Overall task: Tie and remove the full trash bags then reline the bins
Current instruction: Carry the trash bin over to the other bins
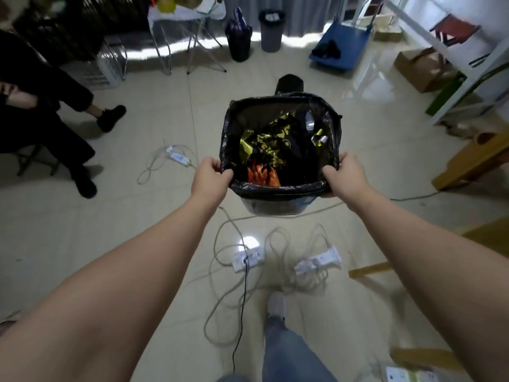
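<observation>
A bin [275, 206] lined with a black trash bag [278, 190] stands on the floor in front of me, full of gold, orange and black wrappers [272, 144]. My left hand [210, 175] grips the bag's rim at the near left corner. My right hand [345, 172] grips the rim at the near right corner. The bag's edge is folded over the bin's top all round. Farther back a grey bin [271, 30] and a dark bin [239, 40] with a purple bag stand near the curtain.
Power strips [248, 259] [319, 260] and looping cables [228, 299] lie on the tiles between my feet and the bin. A seated person [41, 106] is at the left. A blue cart [341, 48], cardboard box [421, 67] and wooden bench [473, 161] are at the right.
</observation>
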Demonstrator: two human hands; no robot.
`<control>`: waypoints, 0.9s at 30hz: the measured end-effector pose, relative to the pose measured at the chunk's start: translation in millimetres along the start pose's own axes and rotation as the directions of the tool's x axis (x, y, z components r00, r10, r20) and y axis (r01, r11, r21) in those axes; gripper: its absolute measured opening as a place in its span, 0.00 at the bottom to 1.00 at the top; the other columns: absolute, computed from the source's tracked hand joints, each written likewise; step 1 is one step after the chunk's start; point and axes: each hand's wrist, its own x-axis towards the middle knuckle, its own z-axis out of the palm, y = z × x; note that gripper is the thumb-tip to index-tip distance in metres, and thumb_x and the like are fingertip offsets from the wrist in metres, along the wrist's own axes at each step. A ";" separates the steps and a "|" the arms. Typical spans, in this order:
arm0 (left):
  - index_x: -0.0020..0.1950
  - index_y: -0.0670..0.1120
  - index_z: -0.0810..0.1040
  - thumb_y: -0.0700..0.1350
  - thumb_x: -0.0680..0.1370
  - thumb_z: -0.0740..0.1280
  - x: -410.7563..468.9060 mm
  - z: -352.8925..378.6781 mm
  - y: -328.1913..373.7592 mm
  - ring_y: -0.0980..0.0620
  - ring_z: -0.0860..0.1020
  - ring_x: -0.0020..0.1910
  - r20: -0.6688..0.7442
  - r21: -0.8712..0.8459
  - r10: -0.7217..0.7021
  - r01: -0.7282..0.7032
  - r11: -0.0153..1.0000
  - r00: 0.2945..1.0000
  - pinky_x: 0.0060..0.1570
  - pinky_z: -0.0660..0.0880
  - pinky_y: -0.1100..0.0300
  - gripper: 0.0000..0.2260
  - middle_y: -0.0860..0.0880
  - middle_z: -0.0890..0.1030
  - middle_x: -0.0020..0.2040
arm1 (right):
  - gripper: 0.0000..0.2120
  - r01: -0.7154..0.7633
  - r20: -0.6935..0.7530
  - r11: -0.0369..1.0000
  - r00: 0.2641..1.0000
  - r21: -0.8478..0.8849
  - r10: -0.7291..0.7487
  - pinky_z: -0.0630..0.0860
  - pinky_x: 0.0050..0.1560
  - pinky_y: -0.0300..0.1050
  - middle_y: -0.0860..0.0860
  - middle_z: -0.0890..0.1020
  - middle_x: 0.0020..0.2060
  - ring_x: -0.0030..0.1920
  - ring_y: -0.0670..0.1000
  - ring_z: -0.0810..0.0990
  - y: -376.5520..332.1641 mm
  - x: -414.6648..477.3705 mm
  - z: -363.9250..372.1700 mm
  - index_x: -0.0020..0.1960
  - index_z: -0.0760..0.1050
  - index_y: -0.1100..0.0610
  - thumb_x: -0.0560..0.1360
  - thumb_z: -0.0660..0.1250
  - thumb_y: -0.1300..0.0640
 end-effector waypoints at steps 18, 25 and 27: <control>0.37 0.48 0.70 0.42 0.71 0.66 391.2 102.1 148.0 0.48 0.74 0.39 -0.040 -0.132 0.012 -0.017 0.991 0.999 0.44 0.76 0.48 0.06 0.47 0.75 0.37 | 0.09 0.082 -0.068 0.997 0.994 0.016 -0.081 0.82 0.35 0.55 0.55 0.72 0.47 0.44 0.59 0.80 -172.0 383.5 29.6 0.52 0.63 0.59 0.74 0.60 0.64; 0.38 0.49 0.68 0.42 0.72 0.67 597.2 139.8 192.1 0.49 0.72 0.38 -0.006 -0.094 -0.012 0.011 0.996 1.000 0.40 0.69 0.54 0.08 0.46 0.74 0.39 | 0.09 0.035 -0.090 0.999 0.995 -0.036 -0.038 0.80 0.42 0.62 0.57 0.76 0.44 0.45 0.61 0.80 -221.7 595.9 80.0 0.47 0.65 0.55 0.68 0.61 0.58; 0.39 0.49 0.68 0.42 0.72 0.67 644.4 149.6 209.2 0.49 0.72 0.39 0.017 -0.095 -0.024 0.025 0.995 1.000 0.42 0.70 0.54 0.08 0.45 0.74 0.40 | 0.10 0.023 -0.088 0.999 0.996 -0.036 -0.026 0.80 0.42 0.62 0.57 0.77 0.43 0.44 0.61 0.81 -231.6 643.2 85.7 0.46 0.65 0.55 0.66 0.61 0.56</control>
